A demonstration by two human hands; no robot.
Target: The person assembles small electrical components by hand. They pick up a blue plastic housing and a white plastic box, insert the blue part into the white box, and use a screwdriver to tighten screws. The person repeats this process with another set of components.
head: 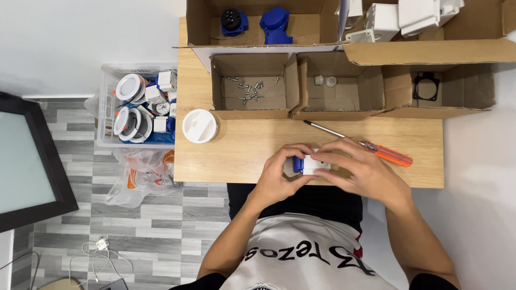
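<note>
Both hands meeting at near edge of wooden table (236, 156), cupping small white-and-blue socket part (306, 164) between them. Left hand (279, 174) wrapping it from side, fingers curled tight, steadying. Right hand (357, 169) pressing over top, likely seating cover. Orange-handled screwdriver (371, 146) lying just behind, handy. Screws (248, 91) waiting in open cardboard box (252, 110).

open brown cardboard boxes (301, 86), dark-framed screen (27, 161)

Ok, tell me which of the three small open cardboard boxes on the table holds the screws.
The leftmost small box, beside the white round lid. Loose screws lie in it; the middle box holds two small white pieces, the right box a black square frame.
</note>
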